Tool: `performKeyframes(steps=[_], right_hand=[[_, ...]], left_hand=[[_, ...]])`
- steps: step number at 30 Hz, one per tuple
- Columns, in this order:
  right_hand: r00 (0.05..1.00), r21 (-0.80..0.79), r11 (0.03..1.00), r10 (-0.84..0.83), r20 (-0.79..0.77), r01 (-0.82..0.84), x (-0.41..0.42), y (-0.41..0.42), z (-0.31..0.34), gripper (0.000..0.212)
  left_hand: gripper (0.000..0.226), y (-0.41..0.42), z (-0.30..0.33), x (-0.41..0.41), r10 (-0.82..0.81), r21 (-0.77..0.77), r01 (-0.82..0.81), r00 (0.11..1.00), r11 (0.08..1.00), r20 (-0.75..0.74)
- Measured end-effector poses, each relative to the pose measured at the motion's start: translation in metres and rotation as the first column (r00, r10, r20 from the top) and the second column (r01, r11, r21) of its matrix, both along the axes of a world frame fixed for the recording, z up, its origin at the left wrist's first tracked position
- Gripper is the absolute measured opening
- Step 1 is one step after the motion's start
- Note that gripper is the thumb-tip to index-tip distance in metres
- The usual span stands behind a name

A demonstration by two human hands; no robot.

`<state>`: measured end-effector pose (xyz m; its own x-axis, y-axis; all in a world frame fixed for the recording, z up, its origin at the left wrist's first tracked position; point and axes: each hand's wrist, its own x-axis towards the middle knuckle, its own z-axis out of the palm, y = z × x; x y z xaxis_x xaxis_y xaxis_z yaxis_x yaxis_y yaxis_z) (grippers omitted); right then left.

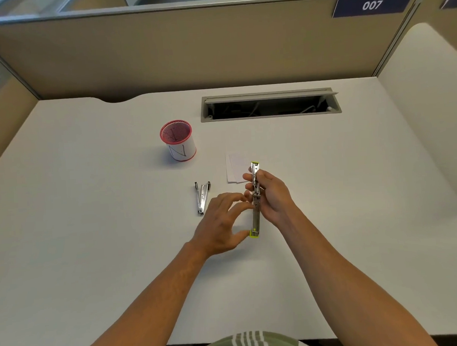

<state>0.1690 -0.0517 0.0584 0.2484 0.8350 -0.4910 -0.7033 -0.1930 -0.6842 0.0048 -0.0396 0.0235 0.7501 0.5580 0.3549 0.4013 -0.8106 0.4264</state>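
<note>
Our striped green-and-white shirt [253, 344] fills the bottom edge of the frame, and both bare forearms reach up from it over the white worktop [93, 233].

Item 1: stapler [256, 216], metal with lime-green tips, folded out into one long strip. We hold it just right of the frame's centre. Its long axis runs almost straight up and down the frame, with one green tip pointing toward the top and the other toward us. We can read no brand on it.

Our right hand [272, 194] grips the upper half, fingers [248, 176] curled round the metal. Our left hand [219, 226] has its fingers spread and loosely bent. Its thumb tip rests against the lower green tip, and we cannot tell whether its fingertips touch the rail.

Item 2: staple remover [202, 198], chrome, lying left of the stapler.

Item 3: white paper slips [235, 167], lying behind the stapler's upper tip.

Item 4: red mesh pen cup [179, 142], upper left of the stapler, wrapped in white paper with a hand-drawn "N".

Item 5: grey cable tray [270, 104], above centre, lid open.

Item 6: dark blue sign [371, 5], upper right, on the beige partition [162, 49], reading "007" in white.
</note>
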Motion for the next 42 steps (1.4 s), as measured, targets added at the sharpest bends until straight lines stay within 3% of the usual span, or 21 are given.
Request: performKeyframes(steps=[2, 6, 9, 13, 19, 25, 36, 42], right_hand=[[1.000, 0.009, 1.000, 0.009, 0.013, -0.009, 0.002, 0.000, 0.001, 0.023], [0.997, 0.002, 0.999, 0.039, 0.069, -0.039, 0.004, 0.000, 0.002, 0.020], [0.995, 0.015, 0.998, 0.053, 0.083, -0.055, 0.003, -0.002, 0.001, 0.020], [0.991, 0.051, 0.994, 0.086, 0.106, -0.092, -0.001, -0.005, 0.000, 0.024], [0.989, 0.088, 0.990, 0.103, 0.105, -0.113, -0.001, -0.010, -0.001, 0.029], [0.981, 0.116, 0.981, 0.139, 0.135, -0.155, 0.000, -0.014, -0.003, 0.031], [0.985, 0.097, 0.985, 0.134, 0.112, -0.145, 0.001, -0.016, -0.001, 0.029], [0.988, 0.100, 0.985, 0.132, 0.080, -0.140, 0.002, -0.016, 0.000, 0.030]], left_hand=[[0.031, 0.002, 0.006, 0.000, 0.016, -0.065, -0.011, 0.998, 0.998, 0.066], [0.027, 0.008, 0.023, 0.017, 0.238, -0.200, -0.186, 0.930, 0.962, 0.281], [0.025, 0.014, 0.031, 0.036, 0.363, -0.270, -0.293, 0.893, 0.917, 0.264], [0.029, 0.019, 0.033, 0.053, 0.411, -0.255, -0.359, 0.891, 0.898, 0.194], [0.031, 0.020, 0.034, 0.060, 0.406, -0.233, -0.372, 0.906, 0.899, 0.121], [0.023, 0.024, 0.039, 0.059, 0.378, -0.367, -0.316, 0.919, 0.875, 0.111], [0.005, 0.024, 0.043, 0.058, 0.348, -0.464, -0.248, 0.926, 0.851, 0.144], [0.003, 0.022, 0.040, 0.059, 0.297, -0.442, -0.205, 0.943, 0.873, 0.150]])
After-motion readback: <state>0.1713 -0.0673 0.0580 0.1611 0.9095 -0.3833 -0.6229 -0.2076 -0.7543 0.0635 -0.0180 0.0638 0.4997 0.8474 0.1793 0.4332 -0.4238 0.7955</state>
